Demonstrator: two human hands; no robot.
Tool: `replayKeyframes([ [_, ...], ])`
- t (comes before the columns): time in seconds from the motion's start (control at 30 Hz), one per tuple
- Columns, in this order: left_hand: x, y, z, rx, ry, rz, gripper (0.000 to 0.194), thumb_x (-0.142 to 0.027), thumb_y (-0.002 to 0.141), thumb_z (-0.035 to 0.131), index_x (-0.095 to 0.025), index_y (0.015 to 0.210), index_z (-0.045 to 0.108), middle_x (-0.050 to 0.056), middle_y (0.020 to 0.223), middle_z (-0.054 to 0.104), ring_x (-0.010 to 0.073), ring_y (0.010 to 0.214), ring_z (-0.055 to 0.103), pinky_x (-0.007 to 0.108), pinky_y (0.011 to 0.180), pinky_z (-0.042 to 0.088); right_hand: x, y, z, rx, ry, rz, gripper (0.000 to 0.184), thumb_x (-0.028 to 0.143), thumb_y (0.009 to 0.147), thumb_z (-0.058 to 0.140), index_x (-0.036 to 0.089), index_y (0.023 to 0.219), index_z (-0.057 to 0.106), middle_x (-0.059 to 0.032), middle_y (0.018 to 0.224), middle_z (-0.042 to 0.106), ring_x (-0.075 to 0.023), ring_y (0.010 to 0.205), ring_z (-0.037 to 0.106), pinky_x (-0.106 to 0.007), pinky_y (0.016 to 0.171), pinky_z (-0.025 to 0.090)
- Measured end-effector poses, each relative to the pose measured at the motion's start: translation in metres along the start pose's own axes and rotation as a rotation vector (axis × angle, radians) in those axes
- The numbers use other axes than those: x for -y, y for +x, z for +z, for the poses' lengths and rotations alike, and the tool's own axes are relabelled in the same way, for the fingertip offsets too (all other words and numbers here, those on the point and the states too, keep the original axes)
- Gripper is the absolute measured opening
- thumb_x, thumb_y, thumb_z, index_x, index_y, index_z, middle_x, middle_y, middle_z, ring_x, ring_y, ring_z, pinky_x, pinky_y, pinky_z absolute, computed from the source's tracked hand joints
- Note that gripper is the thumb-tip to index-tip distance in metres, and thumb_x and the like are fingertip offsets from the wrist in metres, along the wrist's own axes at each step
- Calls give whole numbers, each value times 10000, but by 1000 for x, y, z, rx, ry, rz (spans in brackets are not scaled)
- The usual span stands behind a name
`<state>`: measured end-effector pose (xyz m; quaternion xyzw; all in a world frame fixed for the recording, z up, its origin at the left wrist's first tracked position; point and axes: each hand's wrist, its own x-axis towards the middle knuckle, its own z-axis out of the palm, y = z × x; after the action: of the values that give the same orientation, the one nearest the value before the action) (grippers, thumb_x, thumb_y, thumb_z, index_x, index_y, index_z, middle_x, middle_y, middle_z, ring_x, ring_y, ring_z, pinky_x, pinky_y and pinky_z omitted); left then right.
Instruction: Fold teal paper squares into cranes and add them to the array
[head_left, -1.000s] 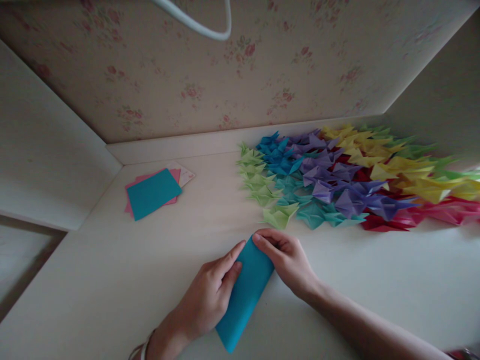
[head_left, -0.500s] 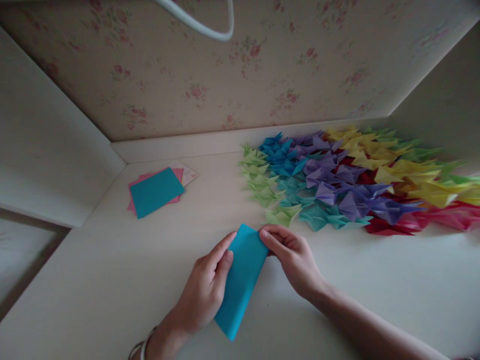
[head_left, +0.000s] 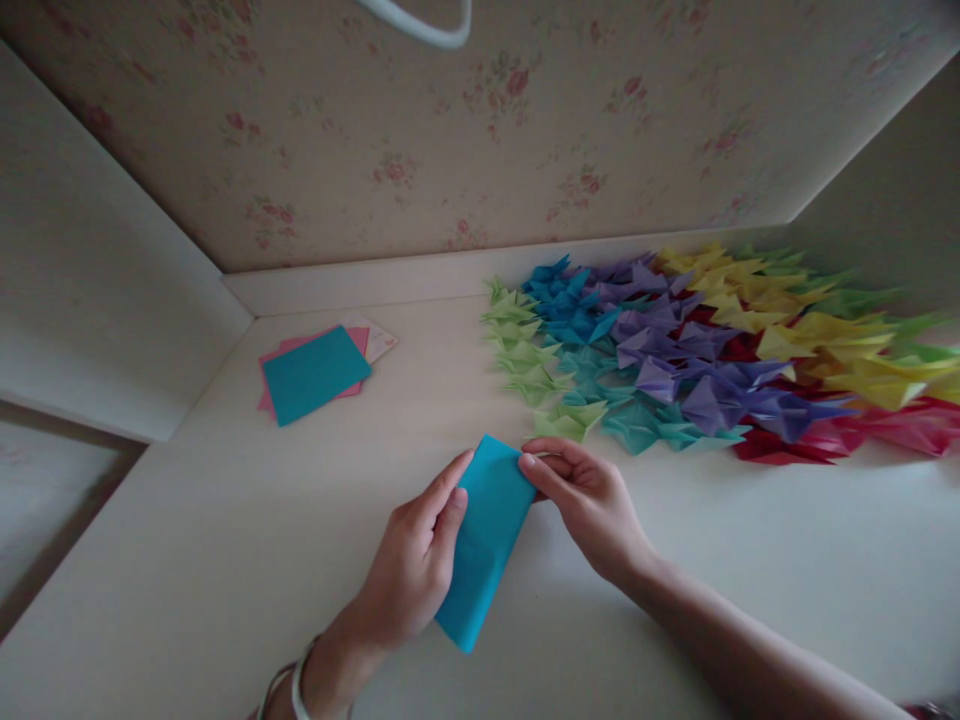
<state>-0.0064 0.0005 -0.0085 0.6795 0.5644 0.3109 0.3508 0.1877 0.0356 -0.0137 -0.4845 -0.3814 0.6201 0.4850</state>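
Note:
Between my hands is a sheet of blue origami paper (head_left: 489,540), folded over into a long rectangle and slanting from lower left to upper right. My left hand (head_left: 411,560) grips its left long edge, thumb on top and the other fingers mostly hidden beneath. At the upper right corner my right hand (head_left: 585,500) pinches the paper between thumb and fingers. Whether the paper touches the table, I cannot tell.
A small stack of coloured paper, teal sheet (head_left: 316,375) on top of pink (head_left: 356,345), lies at the back left. Several rows of folded paper cranes (head_left: 667,350) cover the back right of the white table (head_left: 225,560). A floral wall (head_left: 420,130) rises behind.
My right hand has slid from the paper's top corner down to its right corner. The folded paper has shifted a little up and left, and its top edge is now uncovered.

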Motion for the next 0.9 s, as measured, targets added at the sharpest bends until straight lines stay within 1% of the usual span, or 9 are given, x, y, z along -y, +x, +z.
replayKeyframes([
  [0.1,0,0,1,-24,34,-1,429,-330,1021,412,-178,1411,504,74,1411,582,245,1249,592,301,965,544,-2,0,-1,-22,-3,-13,322,411,724,812,157,882,693,-16,686,716,-155,648,635,-270,592,544],
  [0.2,3,1,2,-51,68,45,399,-312,1017,424,-158,1361,555,86,1321,662,227,1140,673,298,932,565,-4,0,-1,-30,-19,-29,313,407,725,813,158,870,690,-15,678,715,-153,643,635,-264,586,542],
  [0.27,6,1,4,-63,87,109,377,-279,1016,428,-155,1341,571,89,1260,703,208,1071,708,280,910,572,-4,1,-1,-28,-25,-37,301,405,732,810,159,859,691,-12,679,714,-143,639,630,-253,586,537],
  [0.43,16,0,5,-23,144,292,430,-172,1002,433,-144,1430,471,110,1303,674,188,1123,680,260,958,539,-1,4,-1,-18,11,23,298,396,719,822,156,832,687,-5,668,702,-130,635,623,-237,593,526],
  [0.53,15,-1,5,-18,134,274,438,-164,1004,430,-139,1441,456,116,1303,672,184,1122,680,252,956,539,0,5,-1,-24,33,31,309,392,708,832,154,831,678,-5,670,702,-126,630,617,-232,592,518],
  [0.63,12,-2,5,-45,109,232,419,-184,1010,431,-129,1422,482,125,1318,660,193,1157,661,250,963,535,1,4,0,-19,64,58,353,395,705,836,166,911,664,4,659,700,-129,632,617,-234,602,512],
  [0.73,11,-2,6,-71,122,247,419,-184,1003,444,-121,1416,488,132,1289,679,196,1104,691,251,930,554,2,1,2,80,119,151,399,400,718,828,182,1002,652,-2,724,713,-143,669,631,-258,653,522],
  [0.83,13,-3,8,-82,145,297,438,-160,998,438,-131,1434,464,130,1256,699,196,1056,712,260,907,568,1,-3,5,236,150,228,318,421,772,780,152,916,692,-39,804,719,-159,721,640,-290,732,527],
  [0.9,15,-4,8,-78,150,313,452,-148,998,432,-138,1450,440,130,1261,696,190,1049,713,259,905,569,0,-5,6,289,154,254,300,424,796,758,133,851,708,-49,788,717,-159,714,636,-293,749,523],
])
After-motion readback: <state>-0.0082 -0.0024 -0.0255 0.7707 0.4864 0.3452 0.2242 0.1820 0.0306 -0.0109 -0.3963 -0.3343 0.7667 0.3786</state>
